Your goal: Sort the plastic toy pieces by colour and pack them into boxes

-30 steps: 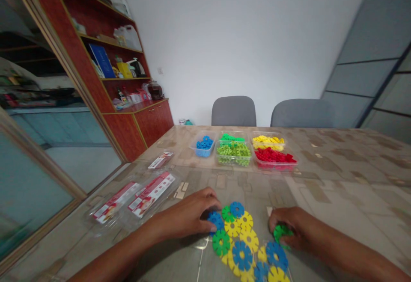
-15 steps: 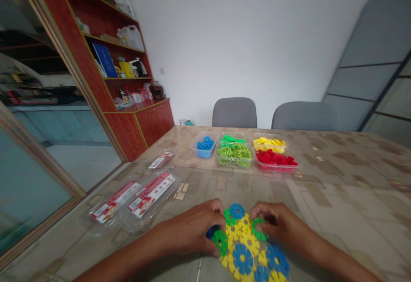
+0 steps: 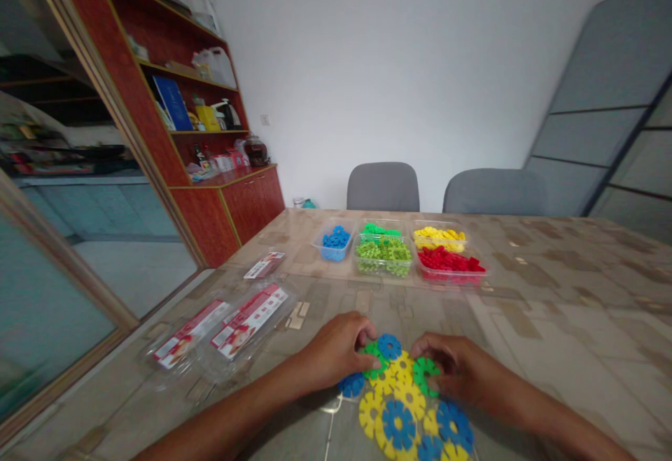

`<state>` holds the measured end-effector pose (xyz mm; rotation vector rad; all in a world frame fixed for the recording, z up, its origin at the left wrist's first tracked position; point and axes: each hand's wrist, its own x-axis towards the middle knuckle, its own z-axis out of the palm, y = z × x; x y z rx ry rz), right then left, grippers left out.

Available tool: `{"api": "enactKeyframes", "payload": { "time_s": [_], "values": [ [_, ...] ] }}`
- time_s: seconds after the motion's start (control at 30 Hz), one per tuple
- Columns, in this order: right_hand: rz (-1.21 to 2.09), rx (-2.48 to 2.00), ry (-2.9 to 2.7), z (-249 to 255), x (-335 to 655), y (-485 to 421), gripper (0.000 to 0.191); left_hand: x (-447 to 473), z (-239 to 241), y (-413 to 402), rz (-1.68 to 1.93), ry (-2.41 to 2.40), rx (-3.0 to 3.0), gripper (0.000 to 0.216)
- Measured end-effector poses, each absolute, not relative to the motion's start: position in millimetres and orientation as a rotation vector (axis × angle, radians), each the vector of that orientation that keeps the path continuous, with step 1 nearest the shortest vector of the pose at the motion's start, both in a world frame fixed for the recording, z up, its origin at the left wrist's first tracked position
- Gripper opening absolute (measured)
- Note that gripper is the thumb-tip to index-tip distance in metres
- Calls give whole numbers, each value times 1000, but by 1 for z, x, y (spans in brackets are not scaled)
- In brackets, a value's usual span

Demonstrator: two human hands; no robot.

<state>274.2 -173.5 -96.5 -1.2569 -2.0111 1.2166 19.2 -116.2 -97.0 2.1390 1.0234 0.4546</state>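
Observation:
A flat cluster of interlocked gear-shaped plastic discs (image 3: 402,405) in yellow, blue and green lies on the table near me. My left hand (image 3: 339,352) curls over the cluster's left top edge, fingers pressing a green disc (image 3: 372,365) next to a blue disc (image 3: 389,346). My right hand (image 3: 454,370) is closed on another green disc (image 3: 424,375) at the cluster's right top edge, pressed against the yellow discs.
Clear tubs of blue (image 3: 334,241), green (image 3: 383,251), yellow (image 3: 439,237) and red (image 3: 449,262) pieces stand mid-table. Clear packaging with red labels (image 3: 231,324) lies to the left. Two grey chairs (image 3: 383,187) stand behind the table. A wooden shelf unit (image 3: 173,108) is at left.
My right hand carried a green disc from the cluster's right side up to its top edge. My left hand shifted from the blue disc at the left onto a green disc.

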Motion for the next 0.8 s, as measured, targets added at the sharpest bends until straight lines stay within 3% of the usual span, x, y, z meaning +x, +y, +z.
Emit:
{"api": "enactKeyframes", "payload": {
  "time_s": [0.17,0.33,0.63,0.8],
  "values": [
    [1075,-1391,-2049,-102,275,-170,26,19,-92,-116,405,1032,2122,31],
    [1185,-1309,-2013,-104,282,-169,7,18,-88,-120,411,974,1962,29],
    [1496,-1105,-1662,-93,257,-182,40,29,-86,-131,541,913,1629,24],
    [1348,-1176,-1665,-96,244,-183,33,35,-90,-139,493,749,1399,34]
  ]
}}
